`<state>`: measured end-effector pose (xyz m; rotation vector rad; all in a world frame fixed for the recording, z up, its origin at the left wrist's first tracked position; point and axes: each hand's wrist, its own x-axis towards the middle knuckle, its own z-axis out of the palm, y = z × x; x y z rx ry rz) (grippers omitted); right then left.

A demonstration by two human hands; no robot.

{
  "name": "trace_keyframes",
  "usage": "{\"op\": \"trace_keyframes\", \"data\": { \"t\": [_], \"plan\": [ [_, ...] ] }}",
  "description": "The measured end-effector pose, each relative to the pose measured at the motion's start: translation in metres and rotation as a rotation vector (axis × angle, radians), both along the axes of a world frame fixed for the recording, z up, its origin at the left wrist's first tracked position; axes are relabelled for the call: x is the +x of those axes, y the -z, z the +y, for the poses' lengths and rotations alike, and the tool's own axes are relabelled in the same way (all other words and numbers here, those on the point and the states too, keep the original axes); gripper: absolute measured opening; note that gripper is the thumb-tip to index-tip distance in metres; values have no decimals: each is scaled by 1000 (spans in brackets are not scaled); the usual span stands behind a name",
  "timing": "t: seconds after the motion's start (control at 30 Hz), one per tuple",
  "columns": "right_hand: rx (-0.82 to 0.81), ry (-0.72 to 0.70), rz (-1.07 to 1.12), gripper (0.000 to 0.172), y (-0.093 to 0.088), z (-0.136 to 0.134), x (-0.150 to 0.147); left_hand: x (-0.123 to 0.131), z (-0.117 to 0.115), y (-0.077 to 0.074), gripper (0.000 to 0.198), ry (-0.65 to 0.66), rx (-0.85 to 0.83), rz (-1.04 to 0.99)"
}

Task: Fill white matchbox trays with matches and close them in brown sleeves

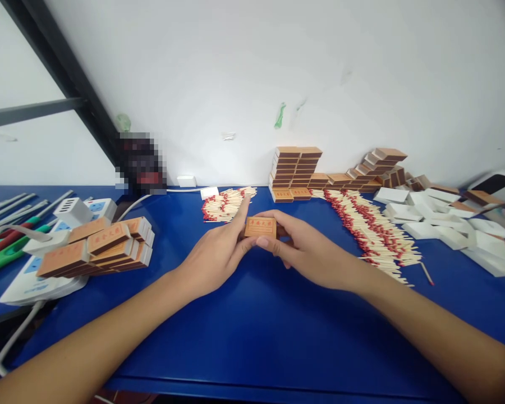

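Observation:
Both hands meet over the middle of the blue table (252, 325), holding one small orange matchbox (260, 227) between them. My left hand (216, 252) grips its left end, with the index finger stretched out along the top edge. My right hand (307, 247) wraps its fingers round the right end and underside. A small heap of red-tipped matches (225, 205) lies just behind my left hand. A long band of loose matches (372, 230) runs to the right of my right hand.
A pile of orange matchboxes (96, 247) lies at the left on a white power strip (33, 280) with cables. Stacked matchboxes (294, 171) stand against the white wall. White inner trays (446, 224) are scattered at the right. Green and red tools (8, 241) lie far left.

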<state>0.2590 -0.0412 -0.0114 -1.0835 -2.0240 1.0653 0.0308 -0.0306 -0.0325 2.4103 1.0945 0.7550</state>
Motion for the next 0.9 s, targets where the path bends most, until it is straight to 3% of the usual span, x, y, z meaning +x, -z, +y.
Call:
{"op": "trace_keyframes", "data": {
  "t": [0.13, 0.27, 0.37, 0.47, 0.73, 0.9],
  "plan": [
    [237, 41, -189, 40, -2, 23, 22, 0, 2, -2, 73, -4, 7, -51],
    [449, 238, -380, 46, 1, 65, 47, -10, 14, -5, 59, -140, 169, 20],
    [515, 330, -478, 56, 12, 99, 62, -20, 27, -8, 50, -245, 277, 79],
    [568, 341, -547, 58, 27, 118, 72, -24, 33, -9, 44, -300, 267, 112],
    [707, 422, -560, 51, 44, 119, 80, -19, 27, -9, 40, -261, 226, 122],
    [724, 323, -536, 36, 47, 120, 80, -21, 30, -10, 38, -295, 232, 165]
  ]
}}
